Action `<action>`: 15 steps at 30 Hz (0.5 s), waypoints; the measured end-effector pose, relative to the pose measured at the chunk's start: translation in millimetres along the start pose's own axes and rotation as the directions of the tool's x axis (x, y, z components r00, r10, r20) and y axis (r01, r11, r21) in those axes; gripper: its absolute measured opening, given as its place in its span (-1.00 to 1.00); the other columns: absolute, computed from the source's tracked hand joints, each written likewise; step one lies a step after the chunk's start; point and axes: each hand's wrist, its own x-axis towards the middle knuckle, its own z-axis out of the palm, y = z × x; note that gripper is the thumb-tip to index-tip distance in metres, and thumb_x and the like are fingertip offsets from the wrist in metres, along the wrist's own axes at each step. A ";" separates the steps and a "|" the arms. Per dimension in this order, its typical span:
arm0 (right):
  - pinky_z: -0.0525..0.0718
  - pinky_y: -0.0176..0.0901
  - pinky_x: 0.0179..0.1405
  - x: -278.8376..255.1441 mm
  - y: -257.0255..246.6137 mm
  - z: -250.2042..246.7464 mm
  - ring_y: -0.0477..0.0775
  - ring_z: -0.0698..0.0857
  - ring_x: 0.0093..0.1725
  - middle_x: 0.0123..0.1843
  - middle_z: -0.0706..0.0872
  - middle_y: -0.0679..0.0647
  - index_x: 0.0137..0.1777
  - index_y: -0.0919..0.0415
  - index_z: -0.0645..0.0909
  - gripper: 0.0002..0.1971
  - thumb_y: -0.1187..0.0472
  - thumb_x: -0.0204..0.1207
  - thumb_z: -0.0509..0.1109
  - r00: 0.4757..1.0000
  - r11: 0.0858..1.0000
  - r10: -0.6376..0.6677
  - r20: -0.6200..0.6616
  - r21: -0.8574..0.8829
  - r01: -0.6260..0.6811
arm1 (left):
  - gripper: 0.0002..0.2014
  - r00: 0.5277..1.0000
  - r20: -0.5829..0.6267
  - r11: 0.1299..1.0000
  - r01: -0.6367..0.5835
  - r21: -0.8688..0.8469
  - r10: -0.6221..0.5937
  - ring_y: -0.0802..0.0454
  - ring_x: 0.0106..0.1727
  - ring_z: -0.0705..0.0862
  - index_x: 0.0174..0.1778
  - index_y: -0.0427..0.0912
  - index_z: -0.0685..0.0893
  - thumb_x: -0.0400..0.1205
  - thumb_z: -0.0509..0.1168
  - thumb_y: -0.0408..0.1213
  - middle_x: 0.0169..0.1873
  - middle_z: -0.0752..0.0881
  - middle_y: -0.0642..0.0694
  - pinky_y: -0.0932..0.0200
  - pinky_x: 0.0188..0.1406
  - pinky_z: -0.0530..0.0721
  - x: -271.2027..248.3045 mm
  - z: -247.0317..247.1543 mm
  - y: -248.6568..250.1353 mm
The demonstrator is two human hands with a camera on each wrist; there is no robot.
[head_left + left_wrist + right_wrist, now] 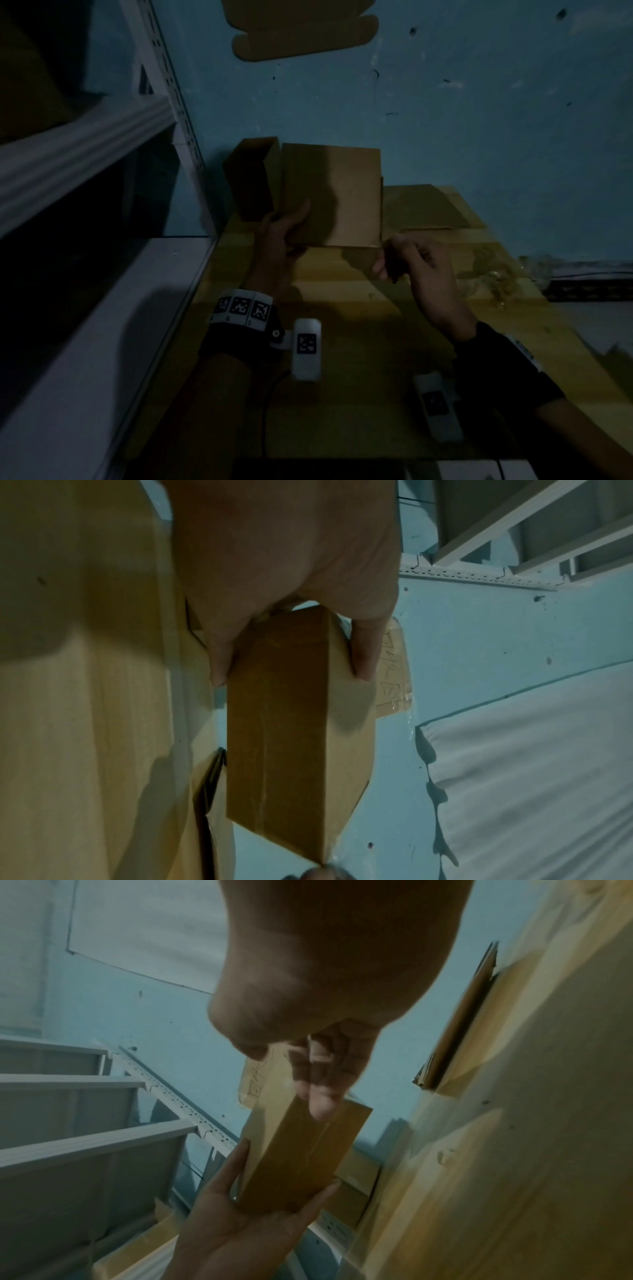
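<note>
There's the box (330, 195) over the bench (342, 394), shelf rack (85, 144) to its left, flattened cardboard (424, 205) lying behind-right.

The left hand (279, 236) is bare. Behind it the wrist wears a broad black band (222, 342) topped by a white strip of square black-and-white markers (244, 307). A black bracket with a small screw (276, 333) carries a white, rounded camera pod (307, 348) bearing one more marker, and a thin dark cable (264, 411) trails from it. The right hand (424, 270) is bare too. Its wrist has a matching dark cuff (496, 370), a white edge strip (524, 353) and a second white pod (436, 406).
</note>
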 end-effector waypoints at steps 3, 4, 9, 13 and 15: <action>0.63 -0.28 -0.36 -1.1 -3.1 -0.9 0.12 0.67 -0.36 -0.30 0.76 0.36 -0.21 0.53 0.66 -0.36 -0.10 0.73 0.15 0.992 0.992 0.121 0.022 0.041 -0.122 | -0.24 0.999 0.039 0.999 -0.033 0.008 0.033 -0.20 0.30 0.74 0.49 -0.23 0.60 0.36 0.64 -0.14 0.31 0.75 -0.19 -0.01 0.10 0.76 -2.8 1.3 1.8; 0.65 -0.25 -0.36 -0.3 -3.8 -0.9 0.14 0.68 -0.36 -0.29 0.77 0.37 -0.22 0.54 0.68 -0.30 -0.17 0.70 0.16 0.982 0.982 0.182 0.046 0.039 -0.184 | -0.30 0.998 0.051 0.999 -0.035 0.007 0.035 -0.18 0.28 0.75 0.49 -0.24 0.60 0.41 0.61 -0.19 0.31 0.75 -0.19 0.04 0.06 0.77 -2.9 2.0 1.0; 0.71 -0.18 -0.37 4.3 -4.0 1.8 0.18 0.72 -0.36 -0.23 0.79 0.43 -0.13 0.56 0.71 -0.42 -0.07 0.68 0.32 0.921 0.912 0.367 0.133 0.145 -0.384 | -0.28 0.996 0.063 0.998 -0.060 0.012 0.059 -0.03 0.12 0.82 0.50 -0.24 0.57 0.38 0.54 -0.24 0.29 0.76 -0.17 0.17 -0.05 0.77 -5.3 7.5 -0.9; 0.68 -0.23 -0.42 6.7 -1.7 -0.1 0.11 0.72 -0.39 -0.27 0.80 0.32 -0.18 0.42 0.72 -0.65 0.11 0.68 0.39 0.905 0.869 0.412 0.104 0.252 -0.425 | -0.18 0.997 0.037 0.998 -0.069 0.013 0.069 -0.09 0.12 0.81 0.55 -0.22 0.49 0.31 0.57 -0.28 0.29 0.73 -0.19 0.12 -0.10 0.79 -3.9 6.1 0.6; 0.68 -0.24 -0.40 7.4 -2.6 -1.9 0.09 0.73 -0.37 -0.26 0.81 0.32 -0.15 0.45 0.71 -0.64 0.10 0.68 0.40 0.904 0.870 0.418 0.083 0.250 -0.425 | -0.17 0.997 0.041 0.998 -0.063 0.024 0.062 -0.11 0.13 0.79 0.54 -0.18 0.49 0.29 0.56 -0.29 0.26 0.74 -0.15 0.08 -0.11 0.79 -4.8 6.3 0.8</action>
